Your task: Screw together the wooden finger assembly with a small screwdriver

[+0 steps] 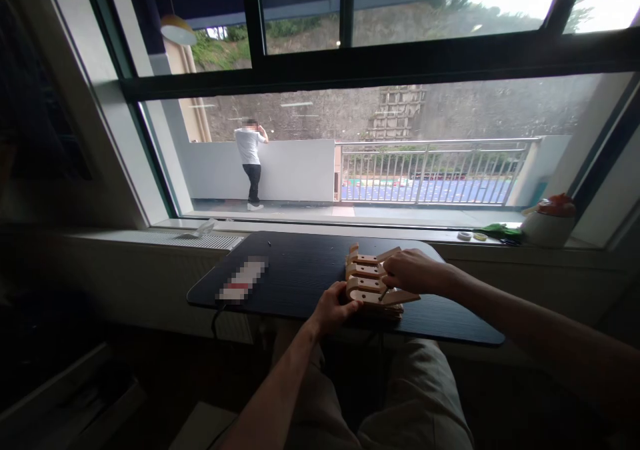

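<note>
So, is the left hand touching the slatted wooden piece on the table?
Touching. The head view shows the left hand at one end of the slatted wooden piece, its thumb against the near corner without visible gap.

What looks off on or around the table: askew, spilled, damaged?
Nothing spilled or plainly damaged in view. Mildly odd: what looks like crumpled clear plastic lies loose on the windowsill's left part, like litter. The pixelated item on the table can't be judged, and the right hand hides part of the wooden piece.
</note>
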Tool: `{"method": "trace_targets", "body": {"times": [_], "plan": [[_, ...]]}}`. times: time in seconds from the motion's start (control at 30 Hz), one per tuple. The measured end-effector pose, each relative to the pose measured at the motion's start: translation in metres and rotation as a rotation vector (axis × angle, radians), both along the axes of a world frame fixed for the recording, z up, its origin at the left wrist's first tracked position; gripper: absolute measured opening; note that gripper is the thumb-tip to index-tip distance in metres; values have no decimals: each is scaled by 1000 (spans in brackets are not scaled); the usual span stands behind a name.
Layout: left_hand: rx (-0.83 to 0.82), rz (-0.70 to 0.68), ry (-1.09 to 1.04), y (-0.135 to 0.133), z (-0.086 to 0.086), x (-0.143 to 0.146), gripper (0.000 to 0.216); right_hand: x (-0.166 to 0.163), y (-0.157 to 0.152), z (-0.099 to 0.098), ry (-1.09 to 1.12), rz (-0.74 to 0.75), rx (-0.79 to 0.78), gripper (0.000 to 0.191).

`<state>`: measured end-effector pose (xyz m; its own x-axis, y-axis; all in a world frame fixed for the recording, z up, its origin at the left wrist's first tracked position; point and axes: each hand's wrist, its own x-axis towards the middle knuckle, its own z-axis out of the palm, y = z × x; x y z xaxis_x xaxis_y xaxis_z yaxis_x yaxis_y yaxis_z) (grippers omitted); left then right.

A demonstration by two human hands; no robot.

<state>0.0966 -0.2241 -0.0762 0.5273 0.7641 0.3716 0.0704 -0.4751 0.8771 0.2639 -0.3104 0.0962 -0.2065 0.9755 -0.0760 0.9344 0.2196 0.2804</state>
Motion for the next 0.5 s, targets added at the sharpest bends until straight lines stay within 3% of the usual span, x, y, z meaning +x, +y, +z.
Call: {"method": "trace_targets", "body": {"times": [0.13, 0.27, 0.33, 0.5], "plan": [[-23, -42, -24, -1, 3, 0, 34, 4, 1, 9, 39, -25, -48, 27], [8, -40, -14, 1, 0, 0, 33, 8, 7, 14, 126, 83, -104, 27], [17, -32, 0, 2, -2, 0, 34, 6, 10, 11, 128, 126, -76, 18], [9, -24, -4, 1, -4, 0, 36, -7, 9, 1, 25, 91, 49, 30]]}}
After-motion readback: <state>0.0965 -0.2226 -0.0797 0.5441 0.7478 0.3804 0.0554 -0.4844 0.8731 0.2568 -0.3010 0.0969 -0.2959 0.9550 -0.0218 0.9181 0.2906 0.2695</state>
